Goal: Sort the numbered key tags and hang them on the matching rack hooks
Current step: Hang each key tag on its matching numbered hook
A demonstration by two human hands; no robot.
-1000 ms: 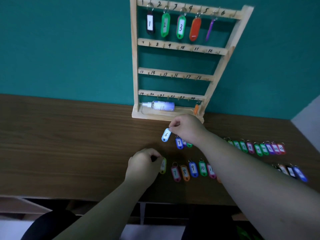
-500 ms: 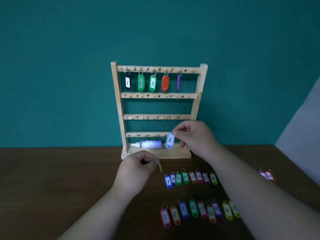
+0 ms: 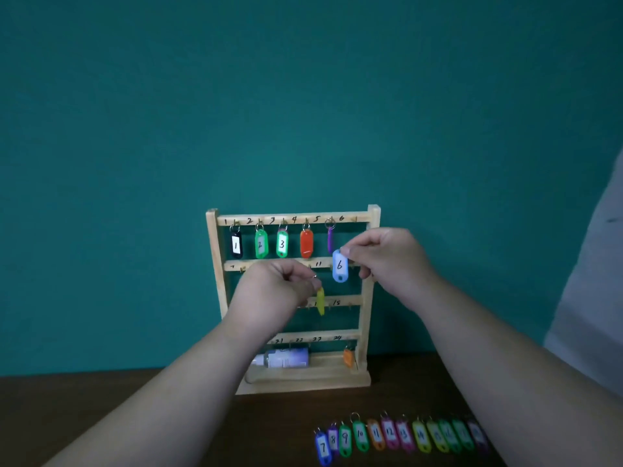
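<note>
A wooden key rack (image 3: 214, 264) with numbered hook rows stands on the table against the teal wall. Tags hang on hooks 1 to 5 of its top row: black 1 (image 3: 236, 245), green 2 (image 3: 260, 245), green 3 (image 3: 282, 244), an orange one (image 3: 306, 243) and a purple one (image 3: 330, 238). My right hand (image 3: 384, 256) pinches the ring of the light blue tag 6 (image 3: 339, 266), held in front of the second row, below hook 6. My left hand (image 3: 274, 286) pinches the ring of a yellow tag (image 3: 320, 299) seen edge-on before the third row.
A row of coloured tags (image 3: 401, 434) numbered from 7 upward lies on the dark wooden table (image 3: 101, 416) at the lower right. A white bottle (image 3: 286, 358) and a small orange tag (image 3: 348, 356) sit on the rack's base tray. A pale wall edge shows at right.
Both hands rose from the table up to the rack, right carrying blue tag 6, left carrying the yellow tag. The view tilted upward, so the rack sits lower in frame.
</note>
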